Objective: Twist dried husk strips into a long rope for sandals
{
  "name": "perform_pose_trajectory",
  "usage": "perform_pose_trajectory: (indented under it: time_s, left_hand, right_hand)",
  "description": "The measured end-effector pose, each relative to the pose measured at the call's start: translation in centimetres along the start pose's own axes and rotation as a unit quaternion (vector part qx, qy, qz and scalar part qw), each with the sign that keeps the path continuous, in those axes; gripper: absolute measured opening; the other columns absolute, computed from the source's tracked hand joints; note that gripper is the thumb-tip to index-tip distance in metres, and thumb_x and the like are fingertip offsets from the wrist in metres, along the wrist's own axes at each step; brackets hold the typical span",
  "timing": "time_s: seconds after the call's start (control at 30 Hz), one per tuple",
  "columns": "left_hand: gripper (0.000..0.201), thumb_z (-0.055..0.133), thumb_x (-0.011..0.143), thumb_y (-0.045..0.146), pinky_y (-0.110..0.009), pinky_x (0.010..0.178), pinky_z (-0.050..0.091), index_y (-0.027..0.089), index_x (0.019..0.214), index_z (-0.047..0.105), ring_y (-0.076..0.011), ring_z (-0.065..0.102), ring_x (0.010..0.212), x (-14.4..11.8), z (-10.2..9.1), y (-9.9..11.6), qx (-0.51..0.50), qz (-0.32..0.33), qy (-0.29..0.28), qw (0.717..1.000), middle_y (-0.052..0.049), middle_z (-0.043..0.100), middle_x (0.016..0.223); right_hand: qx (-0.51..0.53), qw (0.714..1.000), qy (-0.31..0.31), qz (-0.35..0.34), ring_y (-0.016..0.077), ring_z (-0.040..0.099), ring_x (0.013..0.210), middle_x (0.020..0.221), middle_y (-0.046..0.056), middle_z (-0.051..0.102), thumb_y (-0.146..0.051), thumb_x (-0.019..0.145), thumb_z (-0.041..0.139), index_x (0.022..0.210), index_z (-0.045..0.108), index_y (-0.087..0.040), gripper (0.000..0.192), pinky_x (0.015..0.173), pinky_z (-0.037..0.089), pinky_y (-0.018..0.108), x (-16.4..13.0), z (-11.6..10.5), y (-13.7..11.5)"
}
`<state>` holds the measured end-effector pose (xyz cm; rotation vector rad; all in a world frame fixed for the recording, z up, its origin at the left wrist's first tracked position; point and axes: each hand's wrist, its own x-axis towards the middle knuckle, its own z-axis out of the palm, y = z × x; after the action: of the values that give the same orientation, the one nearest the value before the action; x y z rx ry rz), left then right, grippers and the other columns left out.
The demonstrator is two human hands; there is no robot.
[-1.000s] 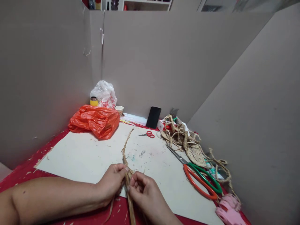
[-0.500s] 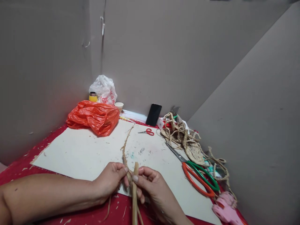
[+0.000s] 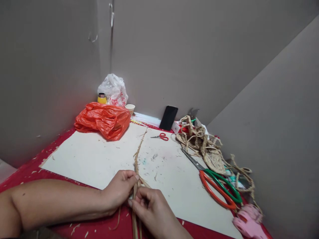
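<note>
A thin braid of dry, straw-like plant fibre (image 3: 137,156) runs from the far part of the white board (image 3: 82,156) down to my hands. My left hand (image 3: 122,187) pinches the near end of the braid between thumb and forefinger. Just right of it and a little closer to me, my right hand (image 3: 149,202) is closed around the loose flat strands (image 3: 135,219), which hang down past the board's front edge. One strand end sticks out to the right above my right hand. My fingers partly hide where the strands cross.
Large scissors (image 3: 216,187) with orange and green handles lie at the right, beside a pile of braided cord (image 3: 199,142) and a pink tool (image 3: 249,220). Small red scissors (image 3: 161,136), a phone (image 3: 168,118), a paper cup (image 3: 130,108) and an orange plastic bag (image 3: 104,119) lie farther back.
My right hand has moved left and slightly down, close against the left. The wide strand that stood upright between my hands now points downward. The whole view has shifted slightly.
</note>
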<state>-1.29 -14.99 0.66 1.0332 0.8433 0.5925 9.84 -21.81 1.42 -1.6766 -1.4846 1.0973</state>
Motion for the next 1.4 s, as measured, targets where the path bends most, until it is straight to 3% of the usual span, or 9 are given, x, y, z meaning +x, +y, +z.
perform_pose_trajectory:
  time_s: [0.2, 0.27, 0.4, 0.53, 0.7, 0.9, 1.1, 1.23, 1.4]
  left_hand:
    - [0.041, 0.058, 0.07, 0.057, -0.021, 0.037, 0.032, 0.016, 0.07, 0.052, -0.0107, 0.045, 0.034, -0.4, -0.2, -0.1, 0.004, -0.052, -0.017, 0.999, 0.003, 0.053, 0.046]
    - [0.041, 0.056, 0.07, 0.058, -0.021, 0.033, 0.03, 0.018, 0.074, 0.051, -0.0113, 0.042, 0.03, -0.6, -0.2, 0.1, -0.008, -0.076, -0.031, 0.997, 0.003, 0.052, 0.045]
    - [0.037, 0.058, 0.072, 0.053, -0.02, 0.039, 0.03, 0.017, 0.066, 0.05, -0.0087, 0.043, 0.035, -0.6, -0.2, 0.6, -0.014, -0.055, -0.022, 0.998, 0.004, 0.05, 0.045]
    - [0.036, 0.056, 0.076, 0.047, -0.02, 0.046, 0.029, 0.016, 0.058, 0.05, -0.0053, 0.035, 0.04, -0.3, -0.2, 0.5, 0.007, -0.01, 0.001, 1.0, 0.005, 0.044, 0.046]
    - [0.033, 0.057, 0.074, 0.047, -0.021, 0.052, 0.032, 0.016, 0.066, 0.052, -0.0078, 0.039, 0.051, -0.1, 0.0, 0.0, -0.013, 0.017, 0.001, 1.0, 0.004, 0.047, 0.054]
    - [0.033, 0.053, 0.078, 0.048, -0.021, 0.055, 0.033, 0.016, 0.068, 0.049, -0.0081, 0.039, 0.055, -0.2, 0.1, -0.5, 0.006, 0.042, 0.002, 0.999, 0.005, 0.045, 0.057]
    - [0.036, 0.057, 0.076, 0.05, -0.021, 0.056, 0.034, 0.016, 0.069, 0.05, -0.0078, 0.04, 0.054, -0.3, -0.1, 0.0, -0.035, 0.034, -0.013, 0.999, 0.004, 0.046, 0.058]
    - [0.038, 0.058, 0.075, 0.052, -0.02, 0.05, 0.03, 0.017, 0.068, 0.046, -0.0072, 0.036, 0.05, -0.4, -0.1, 0.2, -0.028, 0.026, -0.004, 0.999, 0.006, 0.042, 0.054]
    - [0.042, 0.058, 0.072, 0.057, -0.021, 0.056, 0.034, 0.016, 0.07, 0.048, -0.0082, 0.038, 0.055, -0.3, -0.1, 0.3, 0.004, 0.063, 0.016, 0.998, 0.005, 0.044, 0.058]
  right_hand:
    - [0.167, 0.972, -0.145, 0.081, 0.0072, 0.04, 0.037, 0.046, -0.003, 0.049, -0.046, 0.08, 0.051, 0.065, 0.055, -0.015, 0.035, 0.039, 0.028, 0.018, -0.3, -0.5, -0.9]
    - [0.184, 0.964, -0.163, 0.098, 0.0066, 0.04, 0.035, 0.043, -0.003, 0.049, -0.051, 0.079, 0.051, 0.068, 0.057, -0.014, 0.039, 0.037, 0.028, 0.017, -0.3, -0.8, -1.0]
    - [0.185, 0.971, -0.098, 0.117, 0.0059, 0.034, 0.033, 0.039, -0.006, 0.044, -0.049, 0.077, 0.053, 0.068, 0.056, -0.015, 0.036, 0.036, 0.026, 0.017, -0.2, -1.2, -0.7]
    - [0.12, 0.991, 0.019, 0.059, 0.0061, 0.029, 0.043, 0.046, -0.007, 0.031, -0.034, 0.074, 0.056, 0.055, 0.043, -0.018, 0.028, 0.041, 0.022, 0.018, 0.1, -1.0, 0.0]
    - [-0.042, 0.998, 0.044, -0.027, 0.0068, 0.029, 0.044, 0.047, -0.006, 0.031, -0.02, 0.071, 0.049, 0.051, 0.034, -0.019, 0.025, 0.042, 0.022, 0.02, 0.0, 0.6, 1.0]
    - [-0.114, 0.983, 0.103, -0.104, 0.0065, 0.032, 0.042, 0.045, -0.006, 0.035, -0.018, 0.073, 0.045, 0.051, 0.033, -0.019, 0.025, 0.043, 0.024, 0.02, -0.4, 1.7, 1.2]
    - [-0.16, 0.973, 0.113, -0.123, 0.0065, 0.034, 0.04, 0.044, -0.006, 0.038, -0.013, 0.067, 0.048, 0.05, 0.037, -0.019, 0.02, 0.043, 0.024, 0.02, -0.3, 1.9, 1.4]
    - [-0.084, 0.99, 0.093, -0.072, 0.0069, 0.032, 0.042, 0.044, -0.006, 0.034, -0.016, 0.067, 0.048, 0.049, 0.034, -0.019, 0.023, 0.042, 0.023, 0.02, -0.1, 2.3, 0.5]
    - [0.037, 0.998, 0.035, -0.021, 0.0073, 0.029, 0.044, 0.046, -0.006, 0.03, -0.022, 0.07, 0.046, 0.048, 0.033, -0.02, 0.025, 0.041, 0.021, 0.02, -0.2, 2.0, -1.2]
